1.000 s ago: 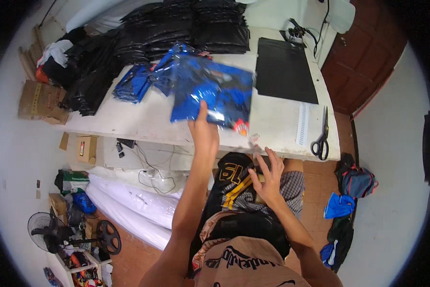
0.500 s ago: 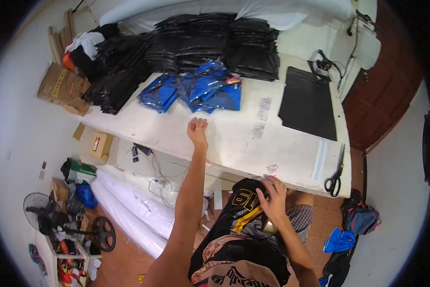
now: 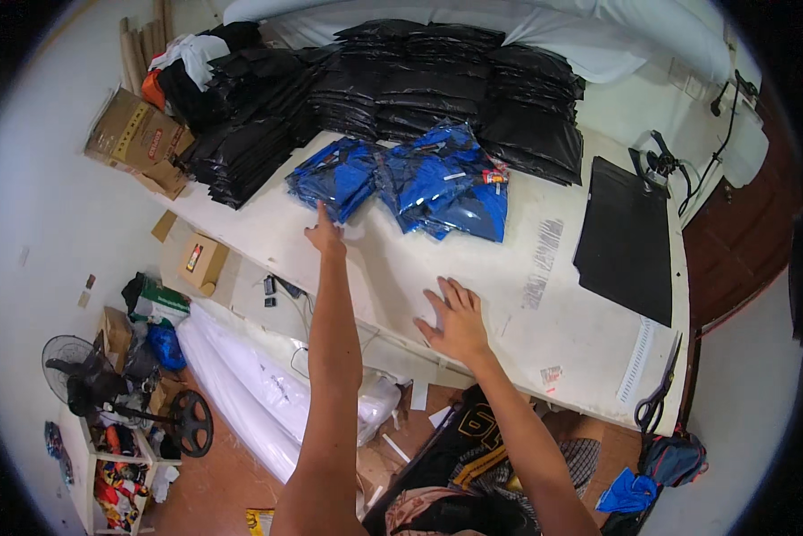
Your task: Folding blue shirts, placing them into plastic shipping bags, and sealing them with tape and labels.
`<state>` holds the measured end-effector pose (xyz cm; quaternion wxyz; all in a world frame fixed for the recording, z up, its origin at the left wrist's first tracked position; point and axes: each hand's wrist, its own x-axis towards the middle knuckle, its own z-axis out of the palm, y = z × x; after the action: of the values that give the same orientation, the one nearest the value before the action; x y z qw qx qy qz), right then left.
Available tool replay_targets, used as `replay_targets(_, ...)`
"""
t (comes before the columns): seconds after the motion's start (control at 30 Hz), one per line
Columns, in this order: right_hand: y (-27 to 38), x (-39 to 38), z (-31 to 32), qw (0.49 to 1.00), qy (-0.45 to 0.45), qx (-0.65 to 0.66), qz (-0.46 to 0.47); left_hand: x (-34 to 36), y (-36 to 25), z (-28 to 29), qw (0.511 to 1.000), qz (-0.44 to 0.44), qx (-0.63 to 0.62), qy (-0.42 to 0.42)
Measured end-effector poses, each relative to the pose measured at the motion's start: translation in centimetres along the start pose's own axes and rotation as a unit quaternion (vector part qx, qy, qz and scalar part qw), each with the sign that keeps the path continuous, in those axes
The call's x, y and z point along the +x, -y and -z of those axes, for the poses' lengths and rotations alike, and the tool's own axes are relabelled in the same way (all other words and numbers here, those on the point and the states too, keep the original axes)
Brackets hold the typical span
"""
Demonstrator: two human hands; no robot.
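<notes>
My left hand [image 3: 326, 234] is over the white table [image 3: 384, 277], its index finger stretched toward a pile of blue garments in clear plastic bags [image 3: 334, 174] and the other fingers partly curled. The fingertip is at the near edge of that pile; whether it touches cannot be made out. Nothing shows in this hand. Beside it, toward the right, lies a larger pile of bagged blue garments [image 3: 446, 183]. My right hand [image 3: 457, 320] is by the table's front edge, fingers spread and palm down, holding nothing.
Stacks of black plastic packages [image 3: 433, 85] line the table's back. At the right lie a flat black sheet [image 3: 629, 237], a ruler [image 3: 635, 359] and black scissors [image 3: 659, 393]. A cardboard box [image 3: 138, 134] sits at the left end. White plastic-wrapped rolls [image 3: 241, 384] and a fan [image 3: 75, 375] are below.
My right hand has risen from my lap to the table's front edge. My left hand has moved left to the smaller blue pile, its index finger now extended. The view has shifted.
</notes>
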<state>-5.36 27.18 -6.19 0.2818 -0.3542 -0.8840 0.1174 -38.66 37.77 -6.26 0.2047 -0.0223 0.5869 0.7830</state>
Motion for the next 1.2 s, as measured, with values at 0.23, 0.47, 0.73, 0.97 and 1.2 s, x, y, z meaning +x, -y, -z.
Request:
replay_targets(0.23, 0.7, -0.3, 0.2, 1.0, 0.013, -0.012, -0.018, 9.0, -0.1, -2.8, 0.993, 0.114, 0.005, 0.037)
replay_targets(0.47, 0.7, -0.1, 1.3, 1.0, 0.018, 0.005, -0.02, 7.4, -2.4, -4.4, 0.983, 0.043, -0.097, 0.153)
replay_targets(0.73, 1.7, 0.6, 0.5, 1.0, 0.001, 0.01, -0.009, 7.3, -13.4, 0.4, 0.961, -0.094, -0.146, 0.216)
replay_targets(0.97, 3.0, 0.7, 0.9, 0.999, 0.027, 0.025, 0.0, 9.1, -18.6, 0.6, 0.929, -0.087, -0.251, 0.257)
replay_targets(1.2, 3.3, 0.7, 0.8, 0.999, 0.043, -0.016, 0.014, 10.9, -7.4, 0.0, 0.97, -0.157, -0.115, 0.145)
